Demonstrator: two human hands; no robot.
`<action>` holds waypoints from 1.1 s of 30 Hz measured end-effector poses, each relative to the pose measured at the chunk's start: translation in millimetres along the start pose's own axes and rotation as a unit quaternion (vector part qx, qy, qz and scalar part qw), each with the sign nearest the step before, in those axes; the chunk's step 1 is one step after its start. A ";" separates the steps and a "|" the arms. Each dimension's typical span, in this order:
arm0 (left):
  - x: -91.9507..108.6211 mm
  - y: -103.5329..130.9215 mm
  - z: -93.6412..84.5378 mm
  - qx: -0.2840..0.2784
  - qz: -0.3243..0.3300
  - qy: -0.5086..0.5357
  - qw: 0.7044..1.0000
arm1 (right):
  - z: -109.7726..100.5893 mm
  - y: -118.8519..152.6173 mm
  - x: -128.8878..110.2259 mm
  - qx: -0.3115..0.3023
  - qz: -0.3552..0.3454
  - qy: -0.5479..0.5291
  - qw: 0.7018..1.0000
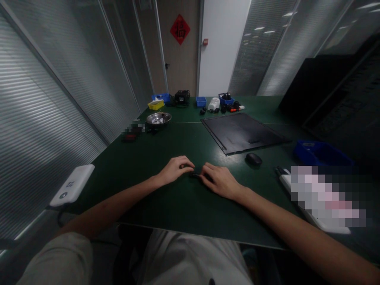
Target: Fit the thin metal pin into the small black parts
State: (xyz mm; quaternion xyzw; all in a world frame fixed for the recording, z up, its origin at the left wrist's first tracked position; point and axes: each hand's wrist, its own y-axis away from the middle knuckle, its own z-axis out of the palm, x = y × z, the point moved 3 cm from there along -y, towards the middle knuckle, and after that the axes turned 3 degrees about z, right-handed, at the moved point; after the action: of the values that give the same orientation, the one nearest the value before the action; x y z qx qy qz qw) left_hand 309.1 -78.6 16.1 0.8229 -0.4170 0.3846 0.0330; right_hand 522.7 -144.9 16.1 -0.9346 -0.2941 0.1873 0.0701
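Both of my hands rest low over the green table (172, 148), close together near its front middle. A small, thin dark object (194, 175) with a shiny part lies between them. My right hand (219, 180) has its fingers curled together at the right end of this object. My left hand (177, 169) is at the other side, its fingers bent and the thumb apart from them, beside the dark end. Another small dark spot shows between the left thumb and fingers, too small to make out. Whether the left fingertips touch the thin object is unclear.
A black mouse (253, 159) and a large black panel (243, 132) lie to the right, near a blue bin (323, 153). A metal bowl (158, 118) stands at the back left. A white device (73, 185) sits at the left edge.
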 end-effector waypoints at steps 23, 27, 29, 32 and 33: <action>-14.6 13.0 -13.5 -0.022 0.029 -0.160 0.986 | -4.5 3.4 4.0 0.045 0.010 -0.077 0.996; -81.8 21.1 -69.4 0.041 -0.100 -0.195 0.975 | -6.0 3.8 3.3 0.043 0.012 -0.081 0.996; -118.1 31.3 -104.7 0.079 -0.167 -0.221 0.958 | -6.6 3.7 3.1 0.043 0.010 -0.084 0.995; -161.5 54.2 -155.0 0.140 -0.270 -0.262 0.916 | -6.8 3.5 2.9 0.043 0.008 -0.084 0.996; -171.4 62.2 -168.4 0.152 -0.297 -0.275 0.902 | -6.7 3.5 2.9 0.043 0.007 -0.084 0.996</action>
State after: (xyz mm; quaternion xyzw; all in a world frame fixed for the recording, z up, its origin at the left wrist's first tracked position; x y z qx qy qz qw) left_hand 101.8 57.5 4.5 0.9765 -0.0827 0.1746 -0.0959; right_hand 529.3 -146.3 20.5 -0.9137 -0.2841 0.2780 0.0841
